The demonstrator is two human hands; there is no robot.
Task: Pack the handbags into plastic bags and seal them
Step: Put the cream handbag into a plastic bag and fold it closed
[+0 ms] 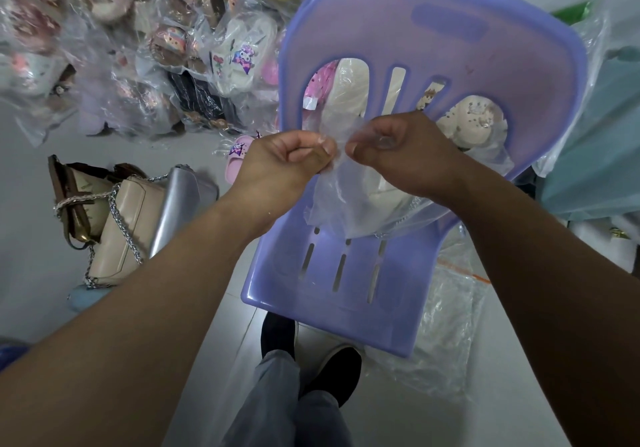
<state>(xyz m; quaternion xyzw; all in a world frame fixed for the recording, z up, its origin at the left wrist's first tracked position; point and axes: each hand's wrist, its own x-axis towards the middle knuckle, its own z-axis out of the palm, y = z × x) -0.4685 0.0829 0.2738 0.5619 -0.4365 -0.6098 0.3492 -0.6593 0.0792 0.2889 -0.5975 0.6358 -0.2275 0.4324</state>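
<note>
Pinching the plastic bag (349, 201) mouth, both hands' fingers (325, 150) curl tight above its handbag (388, 190).

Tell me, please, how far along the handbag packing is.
Done: a cream handbag sits inside the plastic bag on the purple chair. In hand: the left hand and right hand pinch its mouth. Left: the beige handbag, silver handbag and brown handbag wait unbagged on the floor.
</note>
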